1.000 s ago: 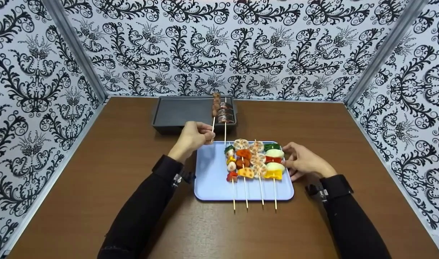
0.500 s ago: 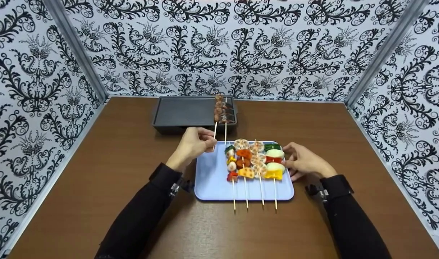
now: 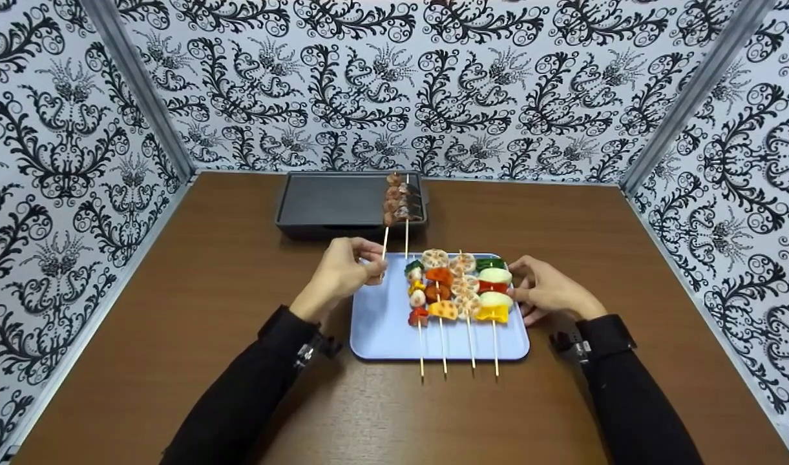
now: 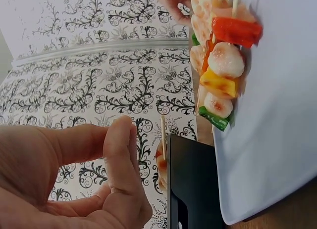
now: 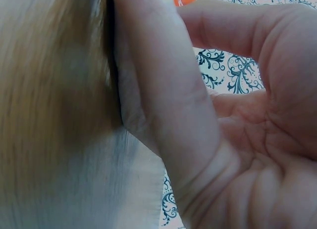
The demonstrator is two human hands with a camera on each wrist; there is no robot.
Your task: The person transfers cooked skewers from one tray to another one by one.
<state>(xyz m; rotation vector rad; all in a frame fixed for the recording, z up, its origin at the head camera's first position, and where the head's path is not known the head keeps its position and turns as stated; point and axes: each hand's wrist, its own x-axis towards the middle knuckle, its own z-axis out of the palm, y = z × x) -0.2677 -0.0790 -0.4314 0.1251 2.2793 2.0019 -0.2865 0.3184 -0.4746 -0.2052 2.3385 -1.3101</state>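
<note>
My left hand (image 3: 342, 268) pinches the bare stick of a skewer of browned meat pieces (image 3: 392, 194), its food end over the right part of a dark grey grill pan (image 3: 336, 197). In the left wrist view, the thumb and forefinger (image 4: 119, 145) meet at their tips. A skewer with dark-skinned chunks (image 3: 415, 208) lies at the pan's right side, partly hidden behind the meat. My right hand (image 3: 549, 287) grips the right rim of a pale blue tray (image 3: 375, 336). On that tray lie several skewers, including lotus root slices (image 3: 465, 284) and onion with peppers (image 3: 495, 299).
A mixed skewer with a red piece (image 3: 418, 316) and one with orange slices (image 3: 439, 294) lie mid-tray, sticks overhanging its front edge. The brown table (image 3: 239, 271) meets patterned walls (image 3: 394, 84) at the back and sides.
My left hand has come slightly nearer and lower, drawing the meat skewer back along the pan beside the dark-skinned skewer. The right hand and tray stay put.
</note>
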